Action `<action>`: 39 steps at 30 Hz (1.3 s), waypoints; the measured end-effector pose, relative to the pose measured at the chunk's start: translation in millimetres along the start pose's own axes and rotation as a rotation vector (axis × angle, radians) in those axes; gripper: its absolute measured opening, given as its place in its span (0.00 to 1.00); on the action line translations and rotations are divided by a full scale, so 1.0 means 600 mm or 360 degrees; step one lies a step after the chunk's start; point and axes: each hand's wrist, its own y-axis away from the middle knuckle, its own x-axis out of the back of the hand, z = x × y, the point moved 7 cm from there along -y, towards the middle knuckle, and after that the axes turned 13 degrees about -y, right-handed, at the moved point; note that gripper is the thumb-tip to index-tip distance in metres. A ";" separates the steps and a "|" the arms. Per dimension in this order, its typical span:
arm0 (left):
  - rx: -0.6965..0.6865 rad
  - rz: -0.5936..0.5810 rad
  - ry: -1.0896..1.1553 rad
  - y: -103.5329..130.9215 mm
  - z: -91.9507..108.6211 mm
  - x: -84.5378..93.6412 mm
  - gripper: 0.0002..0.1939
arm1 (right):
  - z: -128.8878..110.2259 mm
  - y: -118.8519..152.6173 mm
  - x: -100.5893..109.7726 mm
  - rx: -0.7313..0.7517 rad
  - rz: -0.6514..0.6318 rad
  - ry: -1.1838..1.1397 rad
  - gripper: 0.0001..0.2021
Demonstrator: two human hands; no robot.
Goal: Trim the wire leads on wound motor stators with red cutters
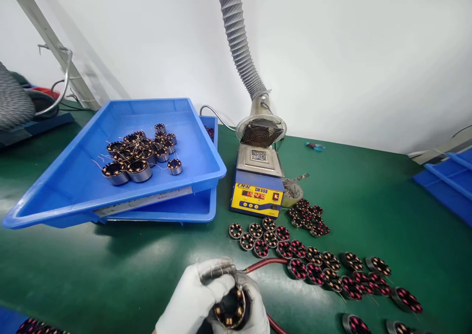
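Observation:
My left hand (195, 292), in a white glove with dark-stained fingertips, is closed on a motor stator (241, 310), a metal ring with copper coils inside. From the other side my right hand (256, 302), also gloved, wraps the same ring; its fingers are partly hidden. A red-brown cord (267, 262) runs beside the right hand, and its end by the fingers cannot be made out. Right of my hands, rows of stators (315, 273) lie on the green table, some with red coils and some with copper-coloured ones.
A blue tray (195, 169) holding several stators rests tilted on another blue tray (204, 206) at left. Ahead stands a yellow-fronted solder pot (257, 196), with an extraction hose (239, 39) above it. A small bowl (293, 191) sits beside it. Blue bins (450, 181) are at far right.

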 end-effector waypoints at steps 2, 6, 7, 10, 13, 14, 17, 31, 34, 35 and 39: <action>0.0005 0.0051 0.0031 -0.002 -0.006 -0.001 0.10 | 0.002 0.000 0.001 0.0037 -0.0015 -0.0021 0.25; -0.0049 0.0037 0.0097 -0.003 -0.014 0.008 0.12 | 0.016 0.005 0.002 0.0026 0.0010 -0.0060 0.26; -0.0076 -0.0020 0.0086 -0.002 -0.013 0.010 0.14 | 0.020 0.006 0.002 0.0007 0.0030 -0.0080 0.26; -0.0179 -0.0270 -0.0034 0.002 -0.003 0.008 0.18 | 0.025 0.010 0.002 -0.0028 0.0102 -0.0157 0.27; -0.0176 -0.0338 -0.0084 0.001 0.004 0.006 0.20 | 0.022 0.011 0.001 -0.0031 0.0148 -0.0142 0.28; -0.0145 -0.0320 -0.0063 -0.002 0.004 0.005 0.21 | 0.021 0.011 0.001 -0.0040 0.0156 -0.0114 0.28; -0.0053 -0.0269 0.0030 -0.008 0.001 -0.002 0.23 | 0.020 0.011 0.001 -0.0077 0.0166 -0.0063 0.29; -0.0057 -0.0252 0.0078 0.002 0.007 0.001 0.17 | 0.013 0.009 0.004 0.0057 0.0173 -0.0006 0.26; 0.0004 -0.0219 0.0106 0.000 0.005 -0.001 0.13 | 0.015 0.007 0.005 0.0057 0.0142 -0.0001 0.27; 0.0022 -0.0209 0.0109 -0.001 0.005 -0.001 0.11 | 0.014 0.006 0.004 0.0064 0.0111 -0.0008 0.26; 0.0075 -0.0169 0.0026 -0.005 0.007 0.002 0.06 | 0.006 -0.001 0.001 0.0098 0.0054 -0.0018 0.25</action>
